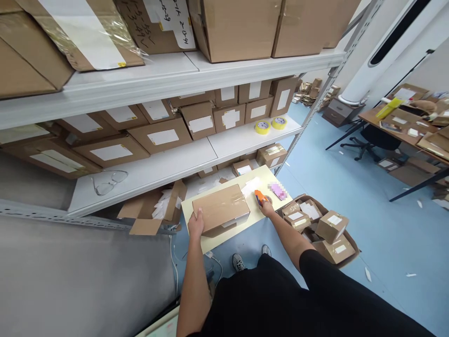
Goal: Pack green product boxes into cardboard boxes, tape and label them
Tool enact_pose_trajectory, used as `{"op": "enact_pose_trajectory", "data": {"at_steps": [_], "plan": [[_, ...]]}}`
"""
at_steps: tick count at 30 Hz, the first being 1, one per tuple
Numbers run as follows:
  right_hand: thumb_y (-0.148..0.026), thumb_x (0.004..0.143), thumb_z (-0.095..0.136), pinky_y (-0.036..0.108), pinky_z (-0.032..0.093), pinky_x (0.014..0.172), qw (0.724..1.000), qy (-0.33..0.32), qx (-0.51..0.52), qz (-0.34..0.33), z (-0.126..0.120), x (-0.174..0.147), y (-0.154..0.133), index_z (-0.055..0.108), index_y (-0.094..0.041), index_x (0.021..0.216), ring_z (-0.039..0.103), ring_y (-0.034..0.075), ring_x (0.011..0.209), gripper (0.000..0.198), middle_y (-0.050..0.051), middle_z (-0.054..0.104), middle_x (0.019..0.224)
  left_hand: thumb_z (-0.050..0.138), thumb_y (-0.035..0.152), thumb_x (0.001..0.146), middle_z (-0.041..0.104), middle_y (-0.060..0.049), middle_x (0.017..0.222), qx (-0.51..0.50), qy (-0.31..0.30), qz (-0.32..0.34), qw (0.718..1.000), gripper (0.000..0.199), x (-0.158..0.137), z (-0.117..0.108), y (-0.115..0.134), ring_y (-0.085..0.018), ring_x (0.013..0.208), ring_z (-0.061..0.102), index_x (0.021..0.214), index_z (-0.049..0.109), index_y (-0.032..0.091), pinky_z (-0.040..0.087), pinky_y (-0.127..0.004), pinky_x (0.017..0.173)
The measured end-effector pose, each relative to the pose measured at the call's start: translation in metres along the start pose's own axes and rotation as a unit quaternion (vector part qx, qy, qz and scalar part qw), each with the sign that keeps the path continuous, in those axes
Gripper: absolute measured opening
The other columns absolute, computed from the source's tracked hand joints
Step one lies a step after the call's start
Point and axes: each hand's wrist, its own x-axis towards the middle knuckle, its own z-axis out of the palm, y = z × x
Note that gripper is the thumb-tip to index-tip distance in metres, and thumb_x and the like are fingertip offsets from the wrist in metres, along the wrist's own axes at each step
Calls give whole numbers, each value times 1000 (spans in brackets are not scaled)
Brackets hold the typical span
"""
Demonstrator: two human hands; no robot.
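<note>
A closed cardboard box (220, 206) lies on a pale yellow table (216, 241). My left hand (196, 222) grips its left end, with the thumb near the top edge and the other fingers mostly hidden. To the right of the box, my right hand (267, 208) is closed around an orange tape dispenser (260, 197), low over the table and apart from the box. White paper (251, 185) lies behind the dispenser. Beyond my right hand is a pink and purple item (278, 191), blurred out in the picture.
A metal shelf (182, 156) with several labelled boxes stands ahead, holding two yellow tape rolls (262, 127) and a pair of glasses (110, 181). An open carton (145, 226) with papers sits left of the table. A large carton (356, 253) full of parcels stands right.
</note>
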Motion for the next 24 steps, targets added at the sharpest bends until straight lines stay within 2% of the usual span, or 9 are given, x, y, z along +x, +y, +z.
{"op": "enact_pose_trajectory", "data": {"at_steps": [3, 6, 9, 11, 14, 17, 20, 24], "plan": [[-13, 83, 61, 37, 41, 107, 999, -40, 0, 9, 1, 4, 11, 71, -9, 119, 58, 33, 128, 37, 19, 69, 126, 43, 58, 101, 72, -17, 133, 2, 2, -7, 1000, 58, 0, 0, 1, -34, 129, 64, 133, 68, 17, 49, -43, 108], [-20, 89, 58, 38, 45, 105, 999, -48, 20, 11, 2, 0, 6, 68, -10, 130, 62, 32, 124, 44, 20, 69, 130, 44, 57, 102, 73, -17, 130, 2, 4, -11, 1000, 56, -1, -1, 3, -33, 127, 65, 131, 69, 16, 50, -43, 107], [-39, 97, 53, 43, 43, 113, 991, -6, 133, -18, 3, -9, -20, 66, -14, 138, 58, 32, 134, 50, 18, 65, 141, 44, 57, 101, 73, -18, 130, 7, 6, -7, 1000, 55, -1, -1, 4, -33, 125, 66, 130, 70, 17, 50, -42, 106], [-57, 98, 50, 44, 40, 118, 966, 11, 252, -57, 3, -19, -47, 66, -19, 140, 55, 31, 139, 59, 14, 65, 145, 43, 59, 101, 73, -18, 130, 10, 4, -9, 1000, 57, 0, 0, 4, -34, 126, 66, 132, 69, 17, 51, -43, 106], [-75, 92, 50, 44, 33, 124, 928, -46, 357, -95, 2, -34, -89, 65, -22, 142, 51, 30, 143, 74, 9, 63, 148, 42, 59, 101, 71, -18, 134, 12, -3, -13, 1000, 60, 1, 0, 1, -34, 129, 64, 135, 67, 17, 49, -44, 108], [-78, 89, 54, 45, 31, 126, 919, -92, 372, -93, -8, -48, -117, 64, -25, 144, 49, 30, 145, 76, 6, 63, 149, 43, 56, 102, 70, -18, 136, -6, -5, -8, 1000, 58, -4, -1, -2, -34, 131, 62, 136, 67, 16, 47, -43, 110], [-75, 95, 48, 47, 35, 124, 920, -116, 366, -82, -26, -57, -132, 67, -24, 139, 53, 31, 140, 70, 6, 66, 144, 46, 53, 102, 73, -15, 132, -44, 12, 9, 999, 53, -15, -8, -1, -31, 129, 64, 134, 68, 17, 49, -41, 109], [-71, 99, 41, 44, 33, 125, 908, -91, 390, -119, -41, -62, -149, 63, -27, 144, 49, 28, 145, 66, 5, 63, 148, 46, 51, 103, 74, -11, 129, -100, 60, 65, 991, 51, -26, -28, 9, -28, 124, 67, 136, 66, 18, 52, -38, 106]]}}
